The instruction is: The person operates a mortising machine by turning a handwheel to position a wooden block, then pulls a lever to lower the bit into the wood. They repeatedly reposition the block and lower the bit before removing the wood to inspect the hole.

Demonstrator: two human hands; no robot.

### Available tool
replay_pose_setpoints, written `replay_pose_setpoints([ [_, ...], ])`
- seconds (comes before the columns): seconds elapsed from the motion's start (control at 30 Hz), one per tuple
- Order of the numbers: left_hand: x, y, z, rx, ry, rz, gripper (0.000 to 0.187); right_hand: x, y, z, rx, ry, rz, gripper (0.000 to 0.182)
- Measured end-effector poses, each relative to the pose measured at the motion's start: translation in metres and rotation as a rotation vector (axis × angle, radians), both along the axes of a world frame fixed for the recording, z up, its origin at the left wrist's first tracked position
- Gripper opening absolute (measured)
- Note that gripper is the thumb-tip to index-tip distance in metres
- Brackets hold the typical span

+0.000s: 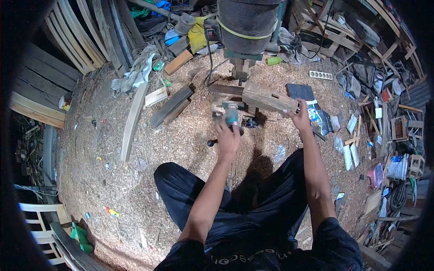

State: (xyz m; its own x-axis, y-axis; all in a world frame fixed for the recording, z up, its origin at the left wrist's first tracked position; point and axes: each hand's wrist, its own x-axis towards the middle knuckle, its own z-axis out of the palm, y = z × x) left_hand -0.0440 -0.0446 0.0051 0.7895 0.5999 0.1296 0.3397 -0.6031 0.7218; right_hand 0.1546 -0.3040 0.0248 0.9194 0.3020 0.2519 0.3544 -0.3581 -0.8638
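My left hand (227, 139) is closed around the lower part of a green machine piece (232, 115), below the drilling machine (247, 31); slight blur covers its fingers. A thick wooden piece (270, 99) with a small slot in its side lies level beside the machine's column. At its right end, my right hand (300, 116) grips it, fingers on the end face and thumb along the lower edge. A darker wooden bar (225, 89) extends from its left end. A black knob (211, 142) sticks out to the lower left of the green piece.
Wood chips cover the ground (135, 189). Two dark beams (172, 106) and a long pale board (134, 122) lie on the left. To the right are a black box (299, 91), a power strip (320, 75) and a pink basket (375, 175). My bent knees flank the work.
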Motion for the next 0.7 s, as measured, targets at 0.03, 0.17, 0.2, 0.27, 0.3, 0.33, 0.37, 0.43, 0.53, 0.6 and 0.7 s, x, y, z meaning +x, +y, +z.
replay_pose_setpoints([
  [0.03, -0.003, -0.012, 0.010, 0.131, -0.046, -0.040, 0.053, -0.003, 0.003, 0.002, 0.027, 0.015, 0.000, 0.062],
  [0.17, -0.008, -0.054, 0.044, -0.480, -0.039, -0.389, 0.046, 0.006, 0.011, -0.002, 0.100, 0.047, 0.049, 0.063],
  [0.2, -0.007, -0.048, 0.045, -0.170, -0.080, -0.449, 0.046, 0.010, 0.010, -0.005, 0.095, 0.043, 0.074, 0.064],
  [0.27, -0.012, -0.011, 0.050, -0.067, -0.107, -0.222, 0.050, 0.012, 0.008, -0.009, -0.009, -0.008, 0.055, 0.064],
  [0.3, -0.016, 0.000, 0.050, -0.018, -0.113, -0.111, 0.051, 0.009, 0.009, -0.008, -0.012, 0.006, 0.032, 0.064],
  [0.33, -0.014, 0.005, 0.040, -0.166, -0.072, -0.025, 0.053, 0.008, 0.012, -0.007, -0.013, 0.015, 0.012, 0.064],
  [0.37, -0.009, 0.011, 0.020, -0.311, -0.034, 0.064, 0.055, 0.007, 0.016, -0.004, -0.011, 0.021, -0.006, 0.064],
  [0.43, -0.005, 0.010, 0.008, -0.330, -0.034, 0.110, 0.059, 0.013, 0.018, -0.008, 0.007, 0.038, 0.016, 0.070],
  [0.53, -0.007, -0.011, 0.028, 0.070, -0.064, -0.054, 0.063, 0.026, 0.020, -0.033, -0.057, 0.033, 0.013, 0.075],
  [0.6, -0.010, -0.045, 0.037, -0.028, -0.053, -0.261, 0.064, 0.028, 0.029, -0.034, -0.083, 0.052, 0.019, 0.079],
  [0.7, -0.011, -0.041, 0.068, 0.028, -0.053, -0.405, 0.064, 0.028, 0.036, -0.036, -0.051, 0.064, 0.050, 0.079],
])
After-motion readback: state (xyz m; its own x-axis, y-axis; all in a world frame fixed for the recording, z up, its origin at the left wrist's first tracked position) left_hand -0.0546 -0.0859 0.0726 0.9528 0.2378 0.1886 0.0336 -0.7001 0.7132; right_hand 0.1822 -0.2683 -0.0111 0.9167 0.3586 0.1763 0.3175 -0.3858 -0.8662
